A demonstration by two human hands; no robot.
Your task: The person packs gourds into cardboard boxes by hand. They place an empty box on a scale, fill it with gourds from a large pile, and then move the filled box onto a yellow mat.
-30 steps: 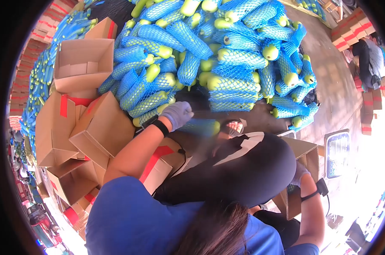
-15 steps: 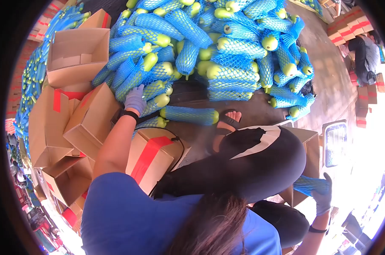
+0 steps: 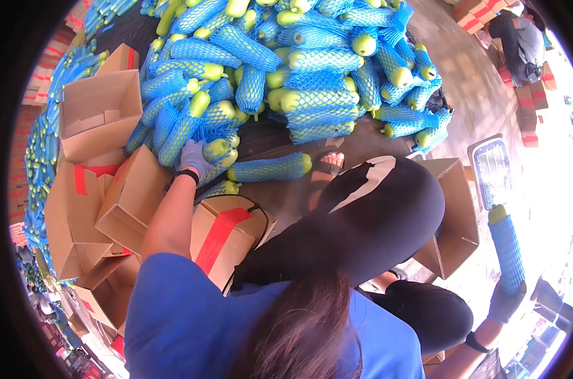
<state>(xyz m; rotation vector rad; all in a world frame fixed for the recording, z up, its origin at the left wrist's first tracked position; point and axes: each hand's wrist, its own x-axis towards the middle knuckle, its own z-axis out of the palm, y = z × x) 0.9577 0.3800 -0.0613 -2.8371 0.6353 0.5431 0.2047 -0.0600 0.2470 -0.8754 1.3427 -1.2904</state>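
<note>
My right hand [image 3: 506, 302], in a thin glove, grips the lower end of a pale green gourd [image 3: 509, 249] in a blue foam net. That gourd stands nearly upright off to the right, its bare green end uppermost. At the near left edge of the pile, my gloved left hand [image 3: 196, 156] has its fingers round a netted gourd [image 3: 216, 150]; its fingertips are partly hidden. Another netted gourd [image 3: 268, 168] lies on the floor just right of it. The large pile of netted gourds [image 3: 321, 60] spreads beyond.
Open cartons [image 3: 71, 202] crowd the left side, and a red-taped carton [image 3: 226, 237] sits by my left forearm. An open carton [image 3: 454, 218] stands right of my knee, near a plastic crate [image 3: 490, 167]. Another person [image 3: 520, 47] crouches at the far right.
My right hand has raised its gourd from beside the right carton and turned it upright. My left hand has shifted slightly toward me with a gourd. The view has moved a little.
</note>
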